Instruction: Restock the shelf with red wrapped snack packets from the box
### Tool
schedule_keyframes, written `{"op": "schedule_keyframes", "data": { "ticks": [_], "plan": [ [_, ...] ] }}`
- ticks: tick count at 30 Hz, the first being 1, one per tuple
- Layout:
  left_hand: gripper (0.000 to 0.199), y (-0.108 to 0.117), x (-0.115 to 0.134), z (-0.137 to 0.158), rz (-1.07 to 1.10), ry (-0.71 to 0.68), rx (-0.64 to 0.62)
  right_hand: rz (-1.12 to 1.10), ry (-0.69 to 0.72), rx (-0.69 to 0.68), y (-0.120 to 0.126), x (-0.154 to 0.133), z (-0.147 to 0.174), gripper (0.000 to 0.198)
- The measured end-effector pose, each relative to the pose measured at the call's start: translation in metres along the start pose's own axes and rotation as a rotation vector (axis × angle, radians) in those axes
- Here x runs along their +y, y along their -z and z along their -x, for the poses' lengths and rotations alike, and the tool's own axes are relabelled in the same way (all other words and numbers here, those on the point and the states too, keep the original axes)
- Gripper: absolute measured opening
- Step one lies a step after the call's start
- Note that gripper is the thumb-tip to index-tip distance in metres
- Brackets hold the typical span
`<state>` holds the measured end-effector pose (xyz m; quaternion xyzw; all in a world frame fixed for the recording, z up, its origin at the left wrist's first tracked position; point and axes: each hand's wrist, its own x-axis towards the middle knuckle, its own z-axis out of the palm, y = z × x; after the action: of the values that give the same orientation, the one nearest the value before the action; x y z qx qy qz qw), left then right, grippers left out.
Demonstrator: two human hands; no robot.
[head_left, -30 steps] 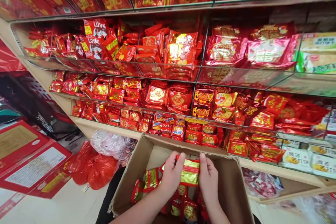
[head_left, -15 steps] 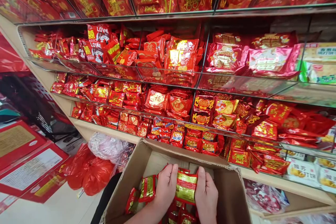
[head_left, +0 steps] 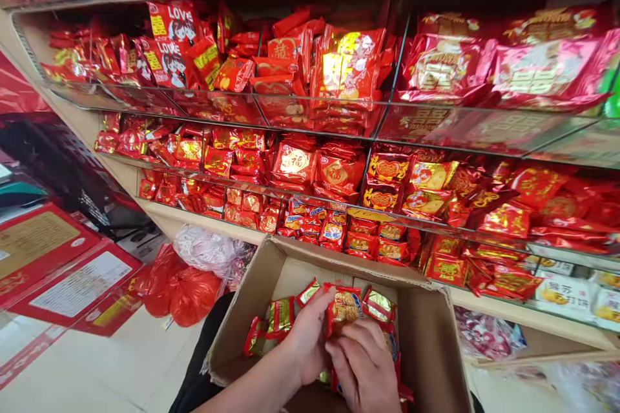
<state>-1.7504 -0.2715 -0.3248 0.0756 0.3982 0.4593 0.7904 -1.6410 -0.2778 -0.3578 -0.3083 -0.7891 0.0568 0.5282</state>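
A cardboard box (head_left: 438, 352) stands open below the shelves with small wrapped packets inside it. Over the box, my left hand (head_left: 310, 339) grips a red biscuit packet (head_left: 345, 305), its front with biscuit pictures turned up. My right hand (head_left: 365, 361) is curled at the packet's lower edge; its fingers are closed, and what lies under them is hidden. Gold-and-red packets (head_left: 281, 316) lie in the box left of my hands. Another gold-and-red packet (head_left: 379, 304) rests to their right, near the far wall. My hands cover the middle of the box.
Shelves with a glass front edge (head_left: 320, 117) hold rows of red packets beyond the box. A red plastic bag (head_left: 194, 293) and a clear bag (head_left: 206, 251) sit on the floor at left. Red cartons (head_left: 77, 277) stand farther left. White packets (head_left: 564, 293) fill the lower right shelf.
Before, both hands held a packet with its gold side showing. Now a biscuit-pictured side faces up in my left hand, and my right hand has curled lower. The view has tilted down.
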Motion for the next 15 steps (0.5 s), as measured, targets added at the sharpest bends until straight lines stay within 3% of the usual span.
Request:
{"op": "schedule_keyframes", "data": {
  "ticks": [2,3,7,9,12,15],
  "plan": [
    [0.044,0.000,0.003,-0.002,0.058,-0.023,-0.032,-0.023,-0.123,0.074,0.004,0.000,0.007,0.008],
    [0.045,0.000,0.004,-0.002,0.080,-0.050,-0.061,-0.028,-0.249,0.122,0.006,0.003,0.010,0.007],
    [0.044,-0.002,0.005,-0.002,0.073,-0.150,-0.105,-0.310,-0.952,0.200,0.011,0.013,0.011,0.031],
    [0.042,-0.004,0.004,-0.001,0.031,-0.195,-0.084,-0.567,-1.185,0.160,0.009,0.015,0.008,0.044],
    [0.044,-0.003,-0.003,-0.002,-0.045,-0.238,-0.049,-0.794,-1.291,0.105,0.003,0.015,0.009,0.051],
    [0.050,0.008,-0.010,-0.004,-0.194,-0.282,-0.045,-0.773,-1.291,0.125,-0.004,0.021,0.019,0.047]
  ]
}}
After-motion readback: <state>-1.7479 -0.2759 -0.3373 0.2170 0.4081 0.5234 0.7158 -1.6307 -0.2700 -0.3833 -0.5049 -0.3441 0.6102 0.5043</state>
